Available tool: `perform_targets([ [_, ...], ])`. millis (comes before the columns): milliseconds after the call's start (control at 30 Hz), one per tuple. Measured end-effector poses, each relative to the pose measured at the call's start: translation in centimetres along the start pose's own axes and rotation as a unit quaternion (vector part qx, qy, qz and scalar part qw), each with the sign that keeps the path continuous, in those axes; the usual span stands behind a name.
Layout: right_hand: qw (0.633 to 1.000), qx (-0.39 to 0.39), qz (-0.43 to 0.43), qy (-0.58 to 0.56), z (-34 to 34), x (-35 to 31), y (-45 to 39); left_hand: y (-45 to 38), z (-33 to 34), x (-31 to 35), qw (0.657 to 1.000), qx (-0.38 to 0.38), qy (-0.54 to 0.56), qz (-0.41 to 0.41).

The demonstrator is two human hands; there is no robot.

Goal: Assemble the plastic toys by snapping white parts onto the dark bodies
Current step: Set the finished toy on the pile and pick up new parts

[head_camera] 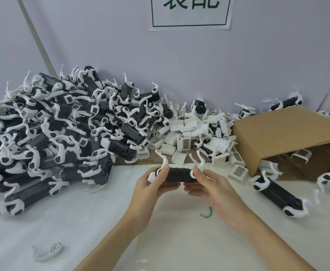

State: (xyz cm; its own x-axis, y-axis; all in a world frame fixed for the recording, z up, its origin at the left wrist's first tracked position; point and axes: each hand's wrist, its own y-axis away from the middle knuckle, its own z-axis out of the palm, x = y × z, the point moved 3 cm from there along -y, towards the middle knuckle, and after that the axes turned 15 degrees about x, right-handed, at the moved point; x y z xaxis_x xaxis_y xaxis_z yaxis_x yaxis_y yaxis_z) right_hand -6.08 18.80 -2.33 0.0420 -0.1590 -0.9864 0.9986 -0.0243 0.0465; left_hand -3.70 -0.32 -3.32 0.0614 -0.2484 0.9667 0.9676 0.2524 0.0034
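A dark toy body [177,174] with white curved legs at both ends is held level above the white table, just in front of me. My left hand [154,184] grips its left end, thumb on top near a white leg. My right hand [209,185] grips its right end, fingers curled underneath. Behind the hands lies a heap of loose white clip parts [191,133]. A big pile of dark bodies with white legs [62,130] fills the left side.
A tipped cardboard box [281,133] lies at the right with white parts spilling from it. Another dark body with white legs [277,194] lies right of my hands. One loose white leg [48,251] and a green twist tie [207,213] lie on the table.
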Motion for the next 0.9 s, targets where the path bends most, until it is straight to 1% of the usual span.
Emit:
perform_targets([
  [67, 1.000, 0.014, 0.003, 0.003, 0.3, 0.2, 0.1, -0.1, -0.1, 0.1, 1.000, 0.008, 0.003, -0.003],
  [167, 0.999, 0.030, -0.017, 0.011, 0.5, 0.1, 0.2, 0.0, -0.3, 0.6, 1.000, 0.016, 0.017, -0.003],
  [367, 0.999, 0.036, -0.036, -0.001, -0.1, -1.2, 0.3, 0.1, -0.3, 1.5, 1.000, -0.016, -0.017, 0.000],
  [467, 0.997, 0.041, -0.063, 0.015, -0.1, -1.8, 0.5, 0.2, -0.3, 1.5, 0.999, -0.027, -0.034, 0.022],
  [567, 0.996, 0.028, -0.078, 0.027, 0.3, -1.9, 0.7, 0.1, -0.4, 1.7, 0.997, 0.009, -0.062, 0.051],
  [633, 0.995, 0.022, -0.088, 0.037, 0.3, -1.9, 0.8, -0.1, -0.6, 1.6, 0.995, 0.032, -0.078, 0.061],
  [700, 0.995, 0.016, -0.094, 0.043, 0.1, -2.0, 0.7, -0.2, -0.6, 1.6, 0.994, 0.040, -0.084, 0.062],
  [800, 0.994, 0.013, -0.099, 0.041, -0.4, -2.1, 0.4, -0.3, -0.3, 1.3, 1.000, 0.013, -0.021, 0.007],
  [900, 0.995, 0.011, -0.096, 0.022, -0.8, -1.9, 0.0, -0.5, -0.4, 1.3, 0.997, -0.040, 0.043, -0.053],
])
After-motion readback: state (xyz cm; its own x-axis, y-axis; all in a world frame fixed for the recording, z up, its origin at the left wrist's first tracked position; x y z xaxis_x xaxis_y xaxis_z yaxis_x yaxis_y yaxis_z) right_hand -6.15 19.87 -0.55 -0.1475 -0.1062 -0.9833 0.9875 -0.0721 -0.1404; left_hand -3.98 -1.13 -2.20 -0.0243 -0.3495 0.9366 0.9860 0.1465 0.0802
